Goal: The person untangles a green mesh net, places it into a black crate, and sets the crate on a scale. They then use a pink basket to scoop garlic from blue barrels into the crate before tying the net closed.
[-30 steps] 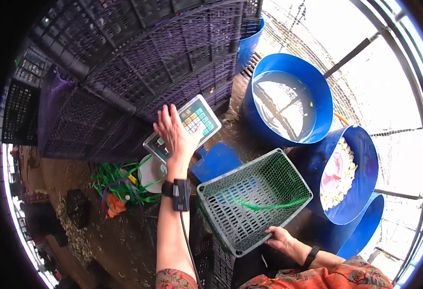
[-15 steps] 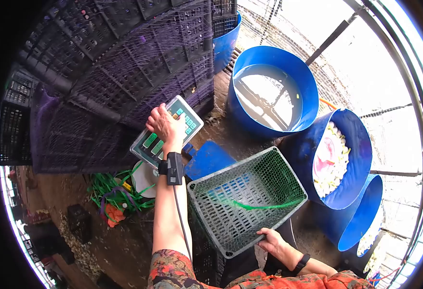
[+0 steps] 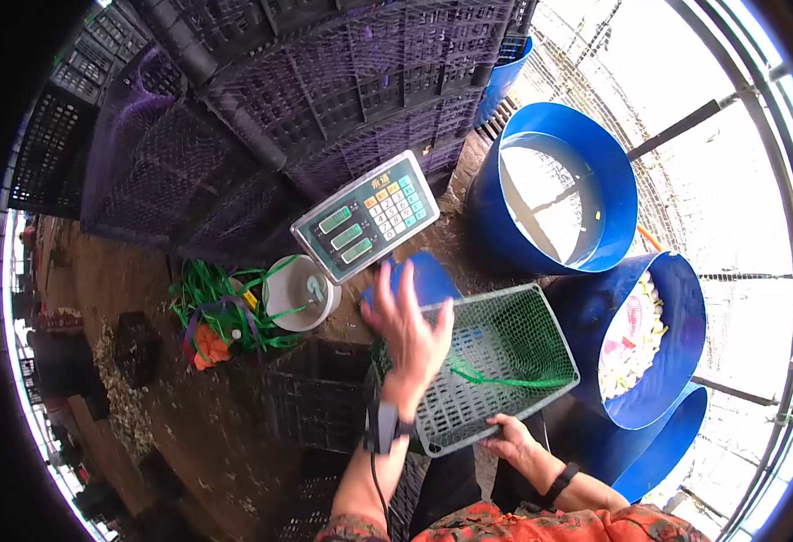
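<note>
My right hand (image 3: 510, 440) grips the near rim of a grey-green plastic crate (image 3: 451, 411), its fingers curled at the edge. Green netting lines the crate, and a strip of green ribbon (image 3: 505, 381) lies across it. My left hand (image 3: 410, 334) hangs over the crate's left end with its fingers spread, holding nothing. Just beyond its fingertips stands the scale's keypad display (image 3: 369, 217), with lit green readouts and rows of buttons. Part of the blue scale platform (image 3: 428, 275) shows behind the crate; the left hand covers some of it.
Tall dark crates wrapped in purple netting (image 3: 351, 99) rise at the upper left. A blue tub of water (image 3: 618, 199) and a blue barrel with pale pieces (image 3: 685, 334) stand to the right. A white bucket (image 3: 275, 294) sits beside green ribbons (image 3: 220, 298).
My left hand has come off the scale's keypad and moved down toward the crate, fingers spreading. The right hand keeps its grip on the rim. The camera view has shifted.
</note>
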The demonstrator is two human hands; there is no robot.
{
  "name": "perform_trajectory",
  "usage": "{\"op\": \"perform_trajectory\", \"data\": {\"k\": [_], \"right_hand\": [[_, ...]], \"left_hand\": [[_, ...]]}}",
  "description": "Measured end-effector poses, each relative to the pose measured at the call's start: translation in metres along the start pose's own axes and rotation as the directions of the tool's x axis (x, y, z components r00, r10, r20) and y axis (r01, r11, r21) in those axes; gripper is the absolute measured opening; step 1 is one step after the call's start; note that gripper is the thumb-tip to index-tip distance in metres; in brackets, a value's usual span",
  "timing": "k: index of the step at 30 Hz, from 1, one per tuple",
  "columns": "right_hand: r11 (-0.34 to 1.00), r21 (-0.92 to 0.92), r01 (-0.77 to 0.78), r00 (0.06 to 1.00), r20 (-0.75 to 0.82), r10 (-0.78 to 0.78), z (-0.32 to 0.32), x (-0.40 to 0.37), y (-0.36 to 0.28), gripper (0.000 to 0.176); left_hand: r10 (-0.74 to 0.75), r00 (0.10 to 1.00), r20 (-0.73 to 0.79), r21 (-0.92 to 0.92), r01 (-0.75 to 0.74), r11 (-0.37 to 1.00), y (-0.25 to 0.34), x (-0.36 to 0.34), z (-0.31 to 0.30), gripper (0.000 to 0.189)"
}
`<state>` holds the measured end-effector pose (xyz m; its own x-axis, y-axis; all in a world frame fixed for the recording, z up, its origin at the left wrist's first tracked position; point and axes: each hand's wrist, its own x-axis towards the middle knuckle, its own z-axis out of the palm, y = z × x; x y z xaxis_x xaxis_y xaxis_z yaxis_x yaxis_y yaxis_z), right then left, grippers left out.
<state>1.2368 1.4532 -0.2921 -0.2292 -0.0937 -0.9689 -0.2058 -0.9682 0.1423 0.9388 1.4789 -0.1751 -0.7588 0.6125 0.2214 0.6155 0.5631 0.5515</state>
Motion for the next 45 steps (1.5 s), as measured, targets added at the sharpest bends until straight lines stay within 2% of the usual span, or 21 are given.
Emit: {"op": "perform_trajectory", "data": {"k": [6,14,16,17,18,20,21,22,23,24,26,27,30,32,34,35,37,38,39,42,45], "right_hand": [[0.999,-0.035,-0.035,0.999,0.038,0.037,0.008,0.093,-0.023,0.037],[0.961,-0.157,0.227,0.973,-0.006,-0.231,0.073,0.187,-0.018,0.075],[0.945,-0.172,0.277,0.958,-0.019,-0.285,0.087,0.196,-0.016,0.060],[0.948,-0.164,0.272,0.960,-0.019,-0.279,0.089,0.205,-0.016,0.054],[0.966,-0.140,0.219,0.976,0.010,-0.220,0.077,0.235,-0.016,0.043],[0.956,-0.168,0.240,0.970,0.015,-0.241,0.093,0.219,-0.017,0.035],[0.955,-0.177,0.237,0.971,0.015,-0.238,0.093,0.221,-0.017,0.035],[0.954,-0.175,0.241,0.970,0.028,-0.240,0.091,0.223,-0.017,0.034],[0.953,-0.176,0.245,0.969,0.044,-0.241,0.085,0.234,-0.018,0.033],[0.953,-0.189,0.238,0.971,0.044,-0.234,0.079,0.244,-0.019,0.033],[0.964,-0.211,0.164,0.985,0.088,-0.149,0.057,0.274,-0.019,0.060],[0.951,-0.247,0.186,0.982,0.088,-0.169,0.050,0.278,-0.017,0.057],[0.970,-0.211,0.124,0.988,0.118,-0.100,0.007,0.329,-0.016,0.054],[0.926,-0.292,0.237,0.962,0.205,-0.182,0.023,0.292,-0.014,0.057],[0.855,-0.480,0.195,0.979,0.147,-0.141,0.038,0.260,-0.017,0.070],[0.838,-0.528,0.139,0.990,0.091,-0.108,0.037,0.254,-0.020,0.091],[0.833,-0.546,0.090,0.996,0.074,-0.059,0.041,0.230,-0.024,0.092],[0.829,-0.558,0.036,0.999,0.046,-0.012,0.039,0.219,-0.028,0.094],[0.799,-0.600,0.040,0.998,0.068,0.001,0.020,0.225,-0.034,0.106],[0.779,-0.626,-0.013,0.994,0.076,0.078,-0.008,0.204,-0.056,0.106],[0.696,-0.718,-0.002,1.000,0.002,0.005,-0.025,0.168,-0.079,0.100]], "left_hand": [[-0.447,0.889,0.105,0.018,0.447,0.894,-0.024,-0.181,-0.021,0.071],[-0.623,0.752,0.218,0.181,0.596,0.783,-0.041,-0.279,0.005,0.083],[-0.890,0.456,0.021,-0.100,0.886,0.452,-0.073,-0.296,0.027,0.095],[-0.987,0.153,0.054,-0.195,0.971,0.140,-0.094,-0.299,0.032,0.106],[-0.996,-0.060,0.072,-0.481,0.872,-0.087,-0.124,-0.309,0.042,0.107],[-0.839,-0.483,0.251,-0.588,0.612,-0.529,-0.139,-0.274,0.020,0.113],[-0.777,-0.528,0.342,-0.712,0.394,-0.581,-0.165,-0.285,0.027,0.109],[-0.713,-0.546,0.440,-0.787,0.148,-0.599,-0.187,-0.298,0.034,0.106],[-0.739,-0.238,0.630,-0.775,-0.125,-0.620,-0.196,-0.304,0.034,0.109],[-0.740,-0.244,0.626,-0.778,-0.136,-0.613,-0.215,-0.317,0.043,0.109],[-0.947,-0.171,0.271,-0.960,0.028,-0.280,-0.244,-0.335,0.061,0.071],[-0.888,-0.296,0.352,-0.936,-0.088,-0.341,-0.247,-0.332,0.054,0.049],[-0.903,-0.284,0.323,-0.946,-0.065,-0.318,-0.252,-0.338,0.041,0.055],[-0.914,-0.261,0.309,-0.951,-0.074,-0.300,-0.265,-0.352,0.035,0.059],[-0.891,-0.392,0.229,-0.965,0.032,-0.262,-0.261,-0.342,0.030,0.048],[-0.892,-0.389,0.231,-0.965,0.024,-0.260,-0.255,-0.339,0.028,0.048],[-0.921,-0.387,0.045,-0.968,0.213,-0.137,-0.248,-0.336,0.027,0.069],[-0.952,-0.302,0.045,-0.978,0.179,-0.104,-0.262,-0.361,0.028,0.086],[-0.975,-0.217,0.038,-0.968,0.233,-0.089,-0.267,-0.374,0.021,0.084],[-0.996,-0.034,0.080,-0.953,0.289,-0.087,-0.299,-0.394,0.008,0.084],[-0.961,-0.243,0.131,-0.921,0.329,-0.209,-0.316,-0.384,-0.007,0.089]]}}
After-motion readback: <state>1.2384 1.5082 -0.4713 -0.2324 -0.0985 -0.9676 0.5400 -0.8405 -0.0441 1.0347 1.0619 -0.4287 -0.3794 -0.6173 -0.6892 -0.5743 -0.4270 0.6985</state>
